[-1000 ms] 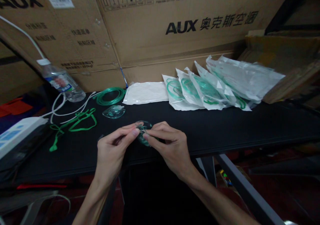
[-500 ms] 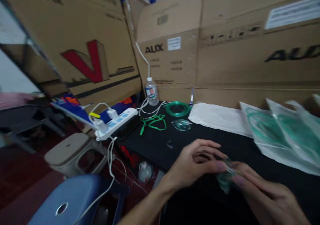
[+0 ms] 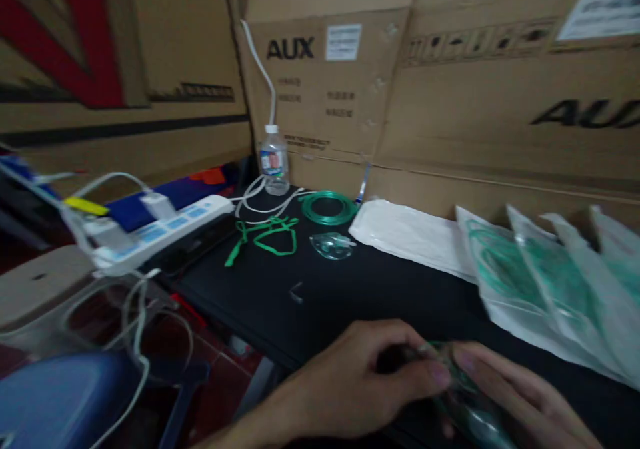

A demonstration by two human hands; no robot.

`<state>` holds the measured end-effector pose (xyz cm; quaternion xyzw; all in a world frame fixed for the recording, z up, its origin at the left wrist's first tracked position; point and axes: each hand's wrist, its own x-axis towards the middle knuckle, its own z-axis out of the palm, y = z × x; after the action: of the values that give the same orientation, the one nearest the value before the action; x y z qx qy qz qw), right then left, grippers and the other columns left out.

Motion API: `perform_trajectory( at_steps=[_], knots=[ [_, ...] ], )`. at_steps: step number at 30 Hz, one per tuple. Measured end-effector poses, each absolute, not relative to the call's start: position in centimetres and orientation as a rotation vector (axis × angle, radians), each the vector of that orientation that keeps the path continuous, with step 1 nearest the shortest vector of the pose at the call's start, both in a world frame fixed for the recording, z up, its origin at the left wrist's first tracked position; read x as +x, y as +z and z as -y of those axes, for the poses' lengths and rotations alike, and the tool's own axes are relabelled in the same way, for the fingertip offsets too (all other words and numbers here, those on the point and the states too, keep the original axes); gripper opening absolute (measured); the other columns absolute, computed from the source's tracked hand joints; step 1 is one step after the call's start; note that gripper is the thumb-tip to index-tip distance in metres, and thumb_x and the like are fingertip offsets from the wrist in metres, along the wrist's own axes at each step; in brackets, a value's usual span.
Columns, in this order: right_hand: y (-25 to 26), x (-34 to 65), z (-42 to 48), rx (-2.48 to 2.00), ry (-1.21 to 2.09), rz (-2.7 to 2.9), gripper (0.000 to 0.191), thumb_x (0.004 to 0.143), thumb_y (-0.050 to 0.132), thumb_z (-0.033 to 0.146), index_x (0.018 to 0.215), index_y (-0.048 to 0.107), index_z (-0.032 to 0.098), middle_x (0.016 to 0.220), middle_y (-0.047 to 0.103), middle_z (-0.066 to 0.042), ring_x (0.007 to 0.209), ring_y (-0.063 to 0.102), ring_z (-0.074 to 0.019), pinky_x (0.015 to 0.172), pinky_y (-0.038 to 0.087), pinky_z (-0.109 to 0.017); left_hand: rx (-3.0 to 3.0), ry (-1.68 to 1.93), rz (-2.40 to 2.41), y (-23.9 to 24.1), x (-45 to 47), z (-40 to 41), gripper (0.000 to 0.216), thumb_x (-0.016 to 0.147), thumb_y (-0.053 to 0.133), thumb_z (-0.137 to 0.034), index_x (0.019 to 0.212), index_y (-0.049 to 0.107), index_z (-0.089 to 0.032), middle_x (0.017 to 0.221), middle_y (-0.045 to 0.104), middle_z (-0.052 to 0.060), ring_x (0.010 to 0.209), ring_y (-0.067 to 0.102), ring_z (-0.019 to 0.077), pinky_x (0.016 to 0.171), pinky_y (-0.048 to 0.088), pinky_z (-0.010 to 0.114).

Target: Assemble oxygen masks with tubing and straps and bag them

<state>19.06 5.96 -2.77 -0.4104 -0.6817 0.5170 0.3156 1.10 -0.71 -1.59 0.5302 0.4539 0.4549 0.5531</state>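
hands [image 3: 425, 382] pinching clear mask [image 3: 467, 406], black table [image 3: 360, 289]

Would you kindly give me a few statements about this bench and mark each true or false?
1. The left hand and right hand both grip a clear green mask piece. True.
2. The water bottle lies on its side. False: it stands upright.
3. The coiled green tubing lies on the black table beside the white pouch. True.
4. The power strip sits right of the sealed bags. False: it is far to their left.
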Motion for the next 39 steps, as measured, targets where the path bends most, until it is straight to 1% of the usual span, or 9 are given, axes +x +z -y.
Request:
perform_trajectory(
  at_steps=[4,8,10,14,19,22,25,29,39],
  knots=[
    [-1.3,19.4,-6.0,-1.02,1.647,1.551,0.039,0.088,0.064,0.057,0.103,0.079,0.025,0.09,0.077,-0.012,0.066,0.072,-0.0232,0.053,0.063,-0.033,1.115,1.15,-1.078,-1.4,1.1,0.0,0.026,0.095,0.06,-0.045,0.089,0.069,-0.021,0.083,0.067,-0.001,0.082,0.06,0.015,0.077,0.045,0.024],
    [-2.1,19.6,-5.5,-0.879,1.161,1.776,0.035,0.086,0.072,0.045,0.118,0.074,0.032,0.123,0.071,-0.011,0.1,0.073,-0.0268,0.08,0.065,-0.035,1.103,1.227,-1.269,-1.4,1.5,-0.5,0.031,0.09,0.064,-0.05,0.078,0.068,-0.022,0.07,0.059,-0.002,0.068,0.052,0.0135,0.064,0.043,0.021],
    [-3.0,20.1,-4.5,-0.807,0.883,1.943,0.062,0.073,0.086,0.034,0.132,0.066,0.033,0.133,0.066,-0.01,0.117,0.068,-0.0301,0.097,0.06,-0.038,1.081,1.238,-1.277,-1.3,1.8,-0.5,0.033,0.086,0.068,-0.053,0.075,0.07,-0.022,0.068,0.058,-0.002,0.066,0.051,0.0135,0.062,0.044,0.021],
    [-4.1,20.7,-3.2,-0.783,0.696,1.934,0.064,0.078,0.079,0.014,0.136,0.06,0.036,0.124,0.071,-0.005,0.11,0.071,-0.022,0.094,0.06,-0.028,0.97,1.146,-1.159,-1.6,2.1,0.0,0.036,0.079,0.074,-0.057,0.077,0.076,-0.02,0.076,0.068,0.002,0.073,0.061,0.0164,0.069,0.051,0.024],
    [-4.0,20.9,-3.0,-0.757,0.878,1.904,0.055,0.085,0.075,0.016,0.134,0.061,0.039,0.13,0.068,-0.002,0.119,0.066,-0.0195,0.103,0.055,-0.03,0.752,1.163,-1.357,-2.5,1.4,1.2,0.043,0.072,0.079,-0.06,0.097,0.08,-0.025,0.098,0.078,0.005,0.097,0.069,0.0245,0.089,0.054,0.032],
    [-3.6,21.2,-2.9,-0.822,1.038,1.832,0.055,0.085,0.077,0.021,0.133,0.061,0.042,0.142,0.059,0.0,0.129,0.059,-0.0196,0.111,0.048,-0.033,0.924,1.108,-1.335,-2.2,1.4,1.0,0.039,0.072,0.081,-0.055,0.096,0.082,-0.024,0.091,0.079,0.005,0.089,0.069,0.024,0.08,0.053,0.029],
    [-3.0,21.4,-3.3,-0.843,1.35,1.631,0.072,0.076,0.086,0.021,0.137,0.056,0.044,0.132,0.067,0.001,0.118,0.066,-0.0181,0.103,0.054,-0.03,1.018,1.088,-1.296,-1.8,1.6,0.1,0.034,0.077,0.077,-0.052,0.094,0.083,-0.023,0.081,0.078,0.006,0.076,0.067,0.0221,0.069,0.051,0.028],
    [-2.2,21.7,-3.6,-0.801,1.659,1.407,0.043,0.082,0.079,0.02,0.121,0.07,0.036,0.113,0.076,0.002,0.103,0.073,-0.0143,0.092,0.058,-0.023,1.027,1.073,-1.299,-1.6,1.5,-0.3,0.035,0.08,0.074,-0.051,0.098,0.082,-0.022,0.086,0.078,0.006,0.076,0.067,0.0213,0.07,0.052,0.028],
    [-2.5,21.3,-3.5,-0.754,1.627,1.401,0.041,0.079,0.083,0.025,0.118,0.072,0.032,0.115,0.072,-0.002,0.106,0.071,-0.018,0.093,0.056,-0.026,1.122,1.041,-1.253,-2.1,1.3,-0.3,0.042,0.084,0.07,-0.056,0.103,0.08,-0.02,0.097,0.078,0.007,0.083,0.068,0.0206,0.072,0.055,0.026]
  ],
)
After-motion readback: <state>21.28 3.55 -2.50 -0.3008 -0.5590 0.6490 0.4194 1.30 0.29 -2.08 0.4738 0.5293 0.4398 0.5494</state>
